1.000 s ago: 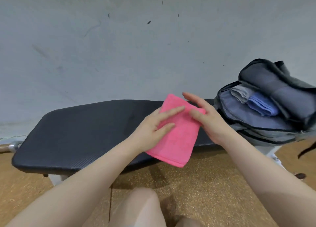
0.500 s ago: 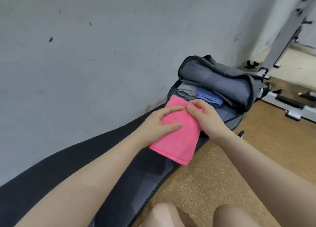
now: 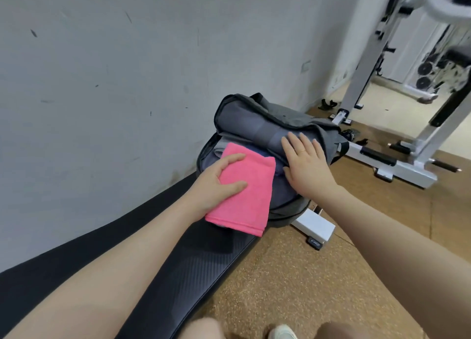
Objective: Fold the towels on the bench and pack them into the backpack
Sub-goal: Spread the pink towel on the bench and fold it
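Black padding is covering the bench (image 3: 163, 269), which is running from the near left toward the far right along a pale grey wall (image 3: 127, 71). Over its far end the left hand (image 3: 216, 185) is gripping a folded pink towel (image 3: 244, 193), thumb lying across the top face and the other fingers hidden beneath it. That towel is hanging partly over the near rim of the open grey backpack (image 3: 288, 206), its far edge reaching above the bag's mouth and its near edge sitting over the bench pad. Just past the pink cloth, slivers of grey and blue fabric are showing inside the bag. To the right, the right hand (image 3: 308, 165) is lying flat with fingers spread and straight, pressing on the backpack's rolled-back flap (image 3: 257, 127); a thin ring is showing on one finger. Below the bag a white bench foot (image 3: 314, 227) is standing on the speckled cork-coloured floor (image 3: 305, 275). Farther right and far, a white gym rack frame (image 3: 369, 65) is rising, with blurred weight plates behind it.
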The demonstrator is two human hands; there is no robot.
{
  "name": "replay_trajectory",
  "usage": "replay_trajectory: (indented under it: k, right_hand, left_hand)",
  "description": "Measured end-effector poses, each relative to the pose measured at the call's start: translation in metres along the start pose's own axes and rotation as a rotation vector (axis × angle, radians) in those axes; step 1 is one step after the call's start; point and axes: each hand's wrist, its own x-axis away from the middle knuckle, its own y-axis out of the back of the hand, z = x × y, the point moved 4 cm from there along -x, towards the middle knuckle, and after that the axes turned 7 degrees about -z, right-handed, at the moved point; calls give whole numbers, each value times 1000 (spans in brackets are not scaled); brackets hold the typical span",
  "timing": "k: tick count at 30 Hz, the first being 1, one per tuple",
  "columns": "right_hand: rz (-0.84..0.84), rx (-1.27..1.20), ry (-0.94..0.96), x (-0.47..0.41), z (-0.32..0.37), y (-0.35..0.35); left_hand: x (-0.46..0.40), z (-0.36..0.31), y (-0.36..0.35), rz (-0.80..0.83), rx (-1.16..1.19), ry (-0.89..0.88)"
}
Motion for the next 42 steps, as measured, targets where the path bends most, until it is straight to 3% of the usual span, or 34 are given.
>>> replay_trajectory:
  k: [4,11,19,20,22,24,25,28,29,31,37,42]
  right_hand:
    - [96,-108,-89,-26,-15,-24]
    - [26,-99,12,-42,-38,-13]
    - [-114,-299,-130,-70,-67,24]
    - [-115,-310,-132,-69,-69,25]
    - [-119,-299,-113,-65,-70,25]
    - [-127,-265,-83,-59,-66,22]
    - [-132,-250,-76,-56,-64,19]
    - [-157,-237,-89,-47,-56,12]
    - [-171,-235,-95,-45,-53,11]
    - [-200,-224,-115,-42,-48,9]
    - [-246,-194,-160,-43,-50,13]
    - [-219,-185,-160,-48,-49,20]
  left_hand:
    - [-15,11,-3,-55,-26,20]
    - [-34,3,-27,0,-97,36]
    - [-86,-36,-79,93,-174,-89]
    - [-94,-35,-83,113,-243,-102]
    - [-107,-21,-90,147,-674,-144]
    - [-108,-6,-89,95,-1124,-162]
    - [-102,-3,-87,27,-1219,-185]
    - [-70,-3,-87,-119,-1176,-540]
    - [-62,2,-87,-84,-1149,-673]
    - [-57,18,-87,61,-1204,-763]
    - [-97,25,-115,161,-1331,-594]
    - [-136,-10,-141,134,-1288,-488]
